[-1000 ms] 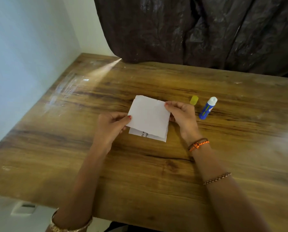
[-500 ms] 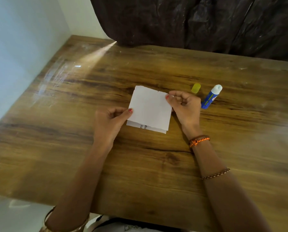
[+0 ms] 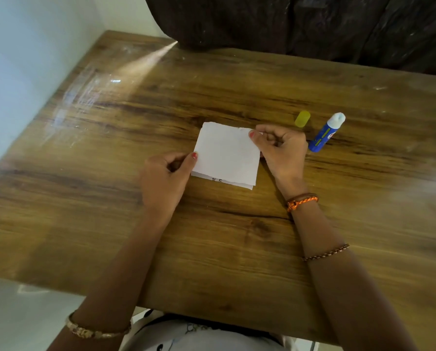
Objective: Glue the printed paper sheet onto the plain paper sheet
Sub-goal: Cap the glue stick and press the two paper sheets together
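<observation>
Lowered flatter, plain sheet (image 3: 227,154) nears glue stick (image 3: 326,133), yellow cap (image 3: 302,118).

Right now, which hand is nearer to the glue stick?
Right. The right hand pinches the paper's right edge just left of the glue stick; the left hand holds the opposite edge, farther away.

Both forearms are bare, without sleeves. The left hand (image 3: 165,177) has red nail polish and a golden bangle (image 3: 95,331) high on the forearm. The right hand (image 3: 281,152), also with red nails, wears an orange braided band (image 3: 301,201) at the wrist and a brown beaded bracelet (image 3: 325,252) further up the forearm.
</observation>
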